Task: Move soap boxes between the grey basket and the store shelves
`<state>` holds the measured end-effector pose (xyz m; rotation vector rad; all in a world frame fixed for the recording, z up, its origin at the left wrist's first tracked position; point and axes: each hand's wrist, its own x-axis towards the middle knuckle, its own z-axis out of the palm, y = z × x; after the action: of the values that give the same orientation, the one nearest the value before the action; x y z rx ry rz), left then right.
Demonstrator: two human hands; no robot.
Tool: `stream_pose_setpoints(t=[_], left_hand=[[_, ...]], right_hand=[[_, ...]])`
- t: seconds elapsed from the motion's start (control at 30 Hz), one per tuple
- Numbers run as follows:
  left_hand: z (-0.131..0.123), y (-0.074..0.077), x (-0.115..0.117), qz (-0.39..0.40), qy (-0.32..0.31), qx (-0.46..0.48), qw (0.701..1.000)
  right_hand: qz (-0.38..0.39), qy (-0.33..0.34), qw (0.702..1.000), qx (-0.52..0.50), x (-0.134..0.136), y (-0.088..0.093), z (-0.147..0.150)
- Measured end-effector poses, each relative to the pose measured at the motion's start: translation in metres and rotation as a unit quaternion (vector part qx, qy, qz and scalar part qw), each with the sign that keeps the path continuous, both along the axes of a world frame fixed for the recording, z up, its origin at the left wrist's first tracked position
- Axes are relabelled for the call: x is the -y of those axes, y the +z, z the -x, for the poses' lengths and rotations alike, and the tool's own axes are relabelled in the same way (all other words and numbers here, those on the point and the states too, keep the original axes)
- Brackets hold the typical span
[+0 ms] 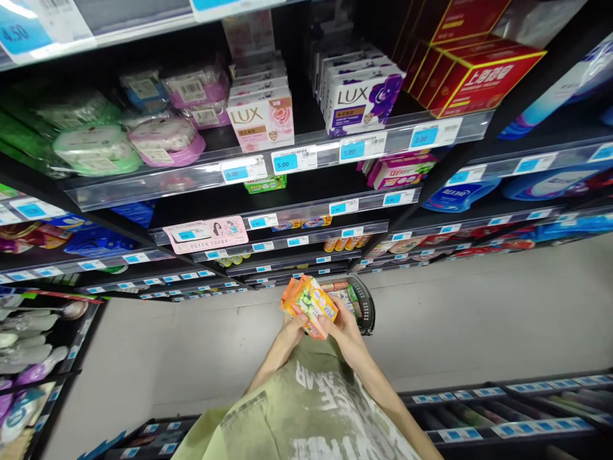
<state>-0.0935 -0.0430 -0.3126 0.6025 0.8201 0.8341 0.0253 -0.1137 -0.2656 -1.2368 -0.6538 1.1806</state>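
Note:
Both my hands hold a stack of small orange and yellow soap packs point(309, 303) low in front of my chest. My left hand point(294, 325) grips the packs from the lower left, fingers closed. My right hand point(341, 321) wraps round them from the right. Just behind the packs a black shopping basket point(364, 305) sits on the floor with more packets inside. Pink LUX soap boxes point(261, 120) and purple LUX soap boxes point(360, 99) stand on the shelf above at eye level.
Black shop shelves with blue price tags point(352, 150) rise ahead and run to both sides. Red boxes point(472, 73) sit top right, round green and pink tubs point(98, 150) top left. A grey floor aisle point(479, 313) stretches right. Another low shelf point(502, 415) lies at the lower right.

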Motion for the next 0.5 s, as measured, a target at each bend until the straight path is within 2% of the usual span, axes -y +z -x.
stream_pose_setpoints(t=[0.13,0.27,0.37,0.5], left_hand=[[-0.002,0.009,-0.008,0.034,-0.011,-0.009,0.999],[-0.008,0.029,-0.021,0.093,-0.118,-0.062,0.987],[-0.009,0.034,-0.028,0.056,-0.197,-0.093,0.974],[-0.01,0.027,-0.03,-0.001,-0.235,-0.099,0.967]], right_hand=[[0.013,0.01,0.999,0.034,0.002,-0.009,-0.007],[0.022,-0.01,0.998,0.061,-0.001,-0.018,-0.019],[0.054,0.01,0.998,0.041,-0.008,-0.024,-0.033],[0.055,0.058,0.993,0.092,-0.013,-0.035,-0.046]])
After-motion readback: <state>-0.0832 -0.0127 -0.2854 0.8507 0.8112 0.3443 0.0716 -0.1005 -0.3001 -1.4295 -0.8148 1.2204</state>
